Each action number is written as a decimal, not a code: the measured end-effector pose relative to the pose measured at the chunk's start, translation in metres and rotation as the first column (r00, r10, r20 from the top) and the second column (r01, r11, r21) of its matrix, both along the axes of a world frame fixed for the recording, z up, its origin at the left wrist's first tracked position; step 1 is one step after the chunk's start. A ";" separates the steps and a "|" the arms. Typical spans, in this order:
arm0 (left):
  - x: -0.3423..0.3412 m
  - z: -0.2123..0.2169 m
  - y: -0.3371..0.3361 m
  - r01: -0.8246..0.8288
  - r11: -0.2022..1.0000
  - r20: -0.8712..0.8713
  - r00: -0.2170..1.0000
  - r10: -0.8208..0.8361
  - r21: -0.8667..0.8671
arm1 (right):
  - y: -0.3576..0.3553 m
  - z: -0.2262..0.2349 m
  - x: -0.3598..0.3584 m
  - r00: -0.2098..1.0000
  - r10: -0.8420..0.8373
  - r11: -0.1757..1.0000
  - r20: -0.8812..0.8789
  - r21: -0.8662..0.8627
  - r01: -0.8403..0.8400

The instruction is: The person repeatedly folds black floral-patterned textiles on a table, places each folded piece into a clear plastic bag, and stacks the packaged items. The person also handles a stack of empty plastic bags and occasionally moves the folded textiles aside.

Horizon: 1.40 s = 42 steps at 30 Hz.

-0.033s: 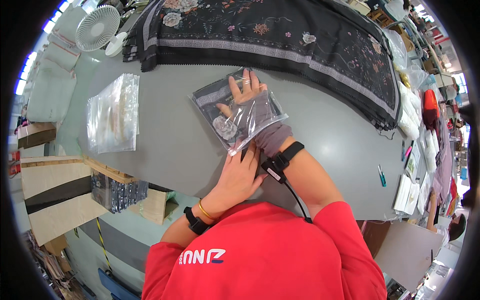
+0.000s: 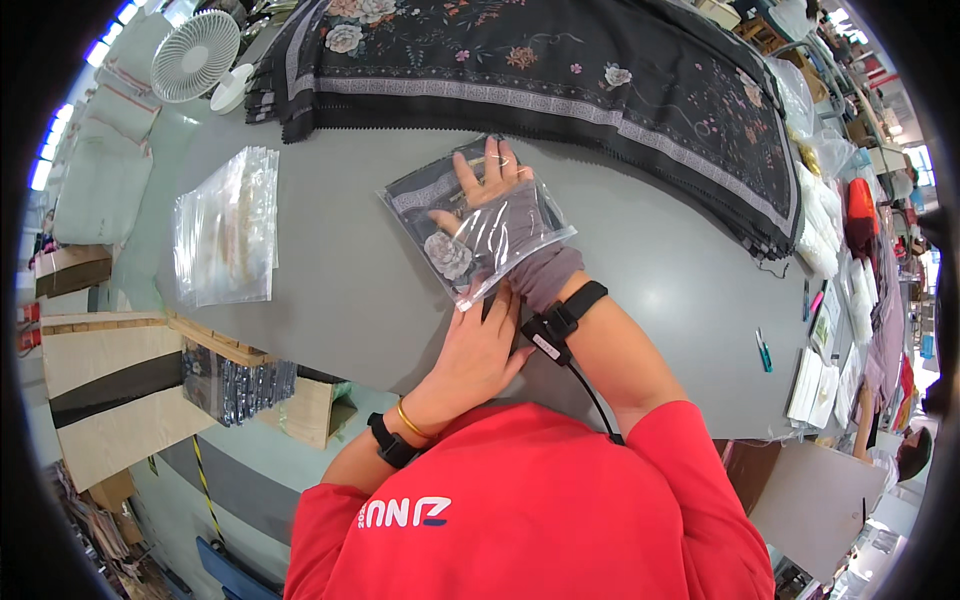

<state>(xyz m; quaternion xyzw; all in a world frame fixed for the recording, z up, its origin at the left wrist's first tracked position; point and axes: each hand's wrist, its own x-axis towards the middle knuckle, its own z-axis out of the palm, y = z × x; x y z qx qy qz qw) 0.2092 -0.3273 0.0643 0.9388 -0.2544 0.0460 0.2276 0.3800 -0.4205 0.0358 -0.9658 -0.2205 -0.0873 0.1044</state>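
My right hand lies inside a clear plastic bag, fingers spread over a folded dark cloth with a pale flower print. A mauve-grey fabric cover wraps that hand's palm and wrist, leaving the fingers bare. At the bag's near edge is my left hand, its fingers stretched out and the thumb apart. Its fingertips touch the bag's lower corner, where the plastic partly covers them. Farther off lies a stack of black floral scarves with a grey patterned border.
Clear bags lie in a pile at the left of the grey table. A white fan stands beyond them. Packed items sit in a wooden box at lower left. Snips and white packets lie at right.
Inside the bag, my right thumb and fingers have shifted very slightly to the left. My left hand has stayed in place.
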 end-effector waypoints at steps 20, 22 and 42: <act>-0.007 0.001 -0.008 0.018 0.997 0.043 0.999 -0.021 0.079 | -0.022 0.004 -0.032 0.990 0.118 0.991 0.083 0.047 -0.122; -0.001 0.023 0.001 0.188 0.981 0.053 0.980 -0.191 0.051 | -0.020 -0.003 -0.023 0.993 0.114 0.993 -0.038 0.026 -0.113; 0.139 -0.008 0.063 0.279 0.934 0.097 0.947 -0.307 0.224 | -0.068 0.020 -0.109 0.978 0.131 0.989 -0.160 0.086 -0.119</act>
